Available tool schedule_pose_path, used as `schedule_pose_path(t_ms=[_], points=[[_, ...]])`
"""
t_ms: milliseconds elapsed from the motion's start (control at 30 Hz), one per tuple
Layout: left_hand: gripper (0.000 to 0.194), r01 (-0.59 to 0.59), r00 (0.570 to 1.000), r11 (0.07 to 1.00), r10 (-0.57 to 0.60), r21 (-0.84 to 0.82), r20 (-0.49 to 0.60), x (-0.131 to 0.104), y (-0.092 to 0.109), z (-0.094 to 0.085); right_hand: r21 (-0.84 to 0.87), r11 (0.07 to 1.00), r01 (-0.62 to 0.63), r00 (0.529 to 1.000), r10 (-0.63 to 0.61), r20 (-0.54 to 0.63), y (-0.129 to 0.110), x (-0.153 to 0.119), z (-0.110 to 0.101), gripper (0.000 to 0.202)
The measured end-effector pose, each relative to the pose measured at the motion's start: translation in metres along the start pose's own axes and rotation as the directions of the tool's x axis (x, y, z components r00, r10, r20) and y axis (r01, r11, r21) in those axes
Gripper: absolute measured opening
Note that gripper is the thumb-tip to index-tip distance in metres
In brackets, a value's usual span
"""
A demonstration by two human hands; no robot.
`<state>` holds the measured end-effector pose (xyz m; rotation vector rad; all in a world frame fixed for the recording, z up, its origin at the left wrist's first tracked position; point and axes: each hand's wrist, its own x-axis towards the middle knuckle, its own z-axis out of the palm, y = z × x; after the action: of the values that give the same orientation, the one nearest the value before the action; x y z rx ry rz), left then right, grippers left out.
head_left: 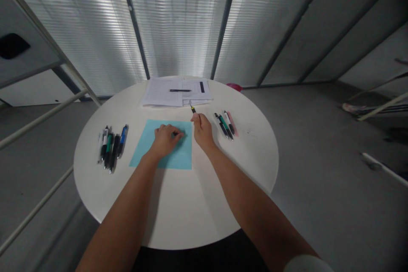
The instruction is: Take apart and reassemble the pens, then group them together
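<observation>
My left hand (165, 139) rests over a light blue square sheet of paper (145, 151), its fingers curled and thumb drawn in. A small dark thing shows between its thumb and fingers, too hidden to name. Just right of the sheet, my right hand (203, 131) is closed around a slim black-and-yellow tool (193, 109) with a pale, narrow tip. That tip points away from me, towards the stacked papers, and its exact kind is unclear.
Several pens lie in a left group (110, 148) and a right group (225, 125) on the round white table (178, 221). Printed papers (162, 91) lie at the far edge, with a black pen (180, 90) on top. A metal frame (47, 112) stands left.
</observation>
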<state>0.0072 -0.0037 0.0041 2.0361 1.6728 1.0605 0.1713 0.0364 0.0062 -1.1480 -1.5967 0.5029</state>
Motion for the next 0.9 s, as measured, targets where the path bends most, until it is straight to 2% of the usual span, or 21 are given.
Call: schedule_pose_path(t_ms=[100, 267, 433, 600, 767, 900], points=[[0.020, 0.026, 0.993, 0.986, -0.044, -0.167, -0.106, 0.0017, -0.0017, -0.0012, -0.012, 1.000, -0.013, 1.000, 0.013, 0.026, -0.0009, -0.0003, -0.0001, 0.044], [0.017, 0.126, 0.955, 0.890, -0.228, -0.437, -0.189, 0.0047, 0.0002, -0.0029, -0.007, 1.000, -0.022, 0.997, 0.023, 0.075, -0.0014, -0.0017, -0.0012, 0.046], [0.017, 0.139, 0.913, 0.823, -0.322, -0.550, -0.251, 0.0067, 0.0008, -0.0040, 0.012, 0.999, -0.030, 0.994, 0.029, 0.108, -0.0002, -0.0026, -0.0016, 0.048], [0.015, 0.172, 0.885, 0.753, -0.401, -0.635, -0.236, 0.0075, -0.0034, -0.0040, 0.003, 0.999, -0.033, 0.991, 0.032, 0.126, 0.0019, -0.0027, -0.0002, 0.049], [0.019, 0.215, 0.879, 0.700, -0.442, -0.681, -0.177, 0.0080, -0.0029, -0.0055, -0.003, 0.999, -0.032, 0.989, 0.032, 0.145, 0.0018, -0.0041, -0.0009, 0.050], [0.026, 0.203, 0.876, 0.666, -0.451, -0.718, -0.171, 0.0076, -0.0043, -0.0057, -0.123, 0.992, -0.003, 0.987, 0.023, 0.162, 0.0002, -0.0046, -0.0016, 0.048]])
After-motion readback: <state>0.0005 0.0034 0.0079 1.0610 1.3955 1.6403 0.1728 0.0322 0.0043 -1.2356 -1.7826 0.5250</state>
